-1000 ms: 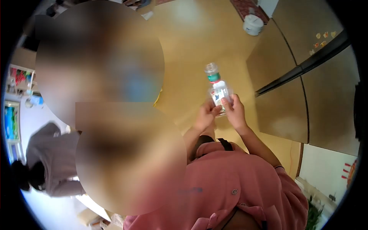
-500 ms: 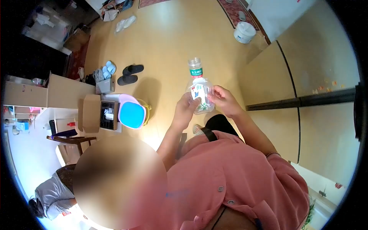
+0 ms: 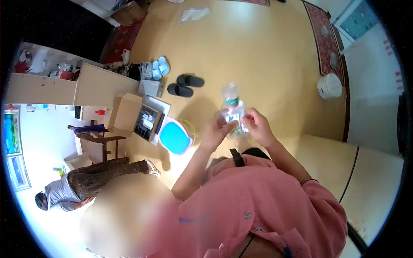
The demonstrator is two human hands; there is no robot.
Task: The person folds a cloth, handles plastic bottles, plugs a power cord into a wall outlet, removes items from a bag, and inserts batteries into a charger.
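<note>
A clear plastic bottle (image 3: 232,112), slightly blurred, is held upright in front of my body, with a green band below its neck and a pale printed label on its side. No cap shows on its mouth. My left hand (image 3: 216,132) is wrapped round the bottle's left side, its thumb lying across the label. On the other side, my right hand (image 3: 258,128) is closed, thumb and fingers pinched against the bottle at the label's right edge. Whether those fingertips hold the label or the bottle wall cannot be made out.
To the left stand a blue-topped tub (image 3: 175,137) and an open cardboard box (image 3: 124,112). Black slippers (image 3: 180,90) and blue slippers (image 3: 161,68) lie farther off. A white bucket (image 3: 330,86) stands at right. Another person (image 3: 64,191) bends at the far left.
My view has turned, so the room has shifted right and the cabinet at right has swung lower. Both hands stay on the bottle; the other person's legs now show.
</note>
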